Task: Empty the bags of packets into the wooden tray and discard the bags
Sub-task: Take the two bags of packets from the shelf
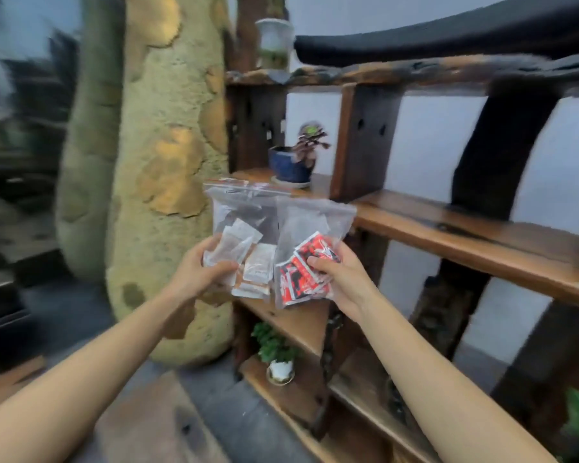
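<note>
Clear plastic makes up both bags, held upright side by side in front of the dark wooden shelving (pixel 448 225): the left hand (pixel 198 272) pinches the left bag (pixel 241 212) of pale packets (pixel 248 259) low down, thumb in front and fingers curled behind, and the right hand (pixel 338 279) closes the same way on the right bag (pixel 315 222) of red packets (pixel 301 275). Both zip seals sit well above the fingertips (they look closed, though blur leaves that unsure), and no wooden tray is in view. I judge the step is carrying, so keep the seals up and grip through the packets to stop the film slipping.
</note>
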The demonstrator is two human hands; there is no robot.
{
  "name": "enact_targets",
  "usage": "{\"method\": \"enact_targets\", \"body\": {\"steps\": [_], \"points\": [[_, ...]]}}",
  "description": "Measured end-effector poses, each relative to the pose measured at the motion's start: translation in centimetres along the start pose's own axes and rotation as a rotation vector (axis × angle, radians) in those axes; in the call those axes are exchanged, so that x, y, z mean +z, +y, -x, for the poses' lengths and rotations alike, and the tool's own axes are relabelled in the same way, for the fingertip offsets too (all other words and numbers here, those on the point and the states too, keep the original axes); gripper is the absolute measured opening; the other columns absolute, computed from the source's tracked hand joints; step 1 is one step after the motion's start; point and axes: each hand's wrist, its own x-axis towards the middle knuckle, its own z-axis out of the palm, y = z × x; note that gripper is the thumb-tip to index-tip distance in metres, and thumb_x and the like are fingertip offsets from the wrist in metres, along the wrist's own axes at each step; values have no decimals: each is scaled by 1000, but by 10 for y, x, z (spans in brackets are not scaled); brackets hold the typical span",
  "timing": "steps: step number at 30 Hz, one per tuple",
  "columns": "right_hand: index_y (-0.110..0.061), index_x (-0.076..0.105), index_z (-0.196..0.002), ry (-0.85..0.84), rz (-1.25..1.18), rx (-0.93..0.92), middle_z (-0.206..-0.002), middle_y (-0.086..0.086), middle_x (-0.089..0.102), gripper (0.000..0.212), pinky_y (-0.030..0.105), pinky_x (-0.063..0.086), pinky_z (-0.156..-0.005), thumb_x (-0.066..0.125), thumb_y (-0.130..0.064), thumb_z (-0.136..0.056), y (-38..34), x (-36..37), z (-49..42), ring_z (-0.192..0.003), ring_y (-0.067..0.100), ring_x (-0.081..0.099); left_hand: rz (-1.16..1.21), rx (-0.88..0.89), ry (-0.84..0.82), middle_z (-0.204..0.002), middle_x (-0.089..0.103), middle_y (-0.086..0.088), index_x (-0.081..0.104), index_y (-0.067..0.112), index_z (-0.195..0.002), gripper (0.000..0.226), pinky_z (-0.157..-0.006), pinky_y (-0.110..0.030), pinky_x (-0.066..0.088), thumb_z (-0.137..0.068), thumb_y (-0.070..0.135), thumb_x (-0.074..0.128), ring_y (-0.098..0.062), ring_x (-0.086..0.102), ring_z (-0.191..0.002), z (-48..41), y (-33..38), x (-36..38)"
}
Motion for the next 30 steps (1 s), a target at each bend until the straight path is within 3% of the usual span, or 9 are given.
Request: {"method": "enact_targets", "body": {"steps": [3,7,10,16,22,26,30], "points": [[-19,58,-104,-151,-23,94,-85,4,67,35,30,55,-47,58,10,-85,31,70,19,-61,18,69,31,-102,195,-108,68,-13,54,13,-129,52,-77,-46,54,-80,1,67,-28,64,-88,67,-21,-70],[-21,60,-100,-323,-42,154,-80,2,69,36,30,55,-47,58,12,-83,63,147,38,-55,15,68,38,-96,309,-85,74,1,68,33,-101,41,-58,-32,58,-80,-2,66,-14,69,-68,145,-31,-138],[-19,59,-105,-483,-28,202,-77,1,70,37,36,57,-52,59,11,-83,87,221,64,-56,16,69,44,-90,435,-95,75,1,68,33,-103,42,-70,-32,58,-80,-1,65,-17,70,-83,218,-33,-195],[-16,59,-100,-804,-9,294,-82,5,68,31,28,54,-42,58,10,-83,130,362,153,-55,14,68,46,-76,723,-107,74,-1,66,31,-113,46,-72,-24,56,-75,7,71,-17,71,-94,388,-28,-285],[-8,57,-115,-1068,-4,404,-94,14,67,32,37,60,-62,61,4,-85,169,472,291,-69,20,70,35,-123,1065,-99,75,-1,67,26,-109,40,-65,-23,56,-75,5,71,-16,72,-85,575,-10,-321],[-11,56,-115,-1224,53,508,-104,17,64,29,47,53,-79,63,-7,-87,193,516,402,-88,30,65,38,-166,1292,-83,75,1,69,22,-97,28,-57,-26,55,-80,1,65,-14,70,-70,699,0,-318],[-14,56,-109,-1380,72,618,-96,13,65,23,40,52,-70,61,-6,-88,210,540,493,-80,27,63,38,-219,1502,-67,73,5,67,20,-87,24,-47,-22,52,-83,-2,59,-9,67,-56,793,9,-298]]}}
